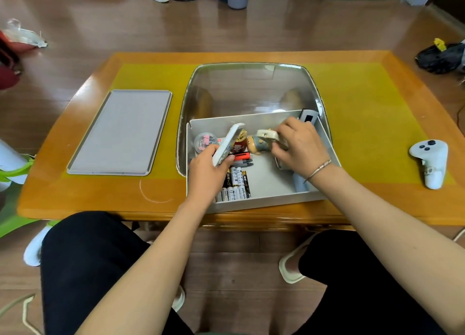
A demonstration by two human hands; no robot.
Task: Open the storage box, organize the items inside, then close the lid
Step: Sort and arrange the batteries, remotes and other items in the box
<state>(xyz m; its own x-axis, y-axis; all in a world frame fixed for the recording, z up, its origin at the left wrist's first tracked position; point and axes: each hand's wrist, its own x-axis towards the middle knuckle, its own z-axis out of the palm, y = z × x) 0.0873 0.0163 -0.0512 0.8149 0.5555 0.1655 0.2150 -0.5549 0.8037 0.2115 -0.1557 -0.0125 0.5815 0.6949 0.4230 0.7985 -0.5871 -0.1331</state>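
We see the white storage box (254, 201) at frame centre on the table (352, 203), clear lid (251, 88) swung open behind it. Left hand (208, 168) grips a white phone-like slab (227, 143) tilted up. Right hand (299, 146) pinches a small white device (267, 134) beside the figurine (258, 144). Batteries (235, 183) lie lower in the box. Grey tray (120, 133) sits left of the box.

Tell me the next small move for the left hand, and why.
Probably set the flat white case down flat on the bare box floor: the left hand holds it tilted above the batteries and markers.
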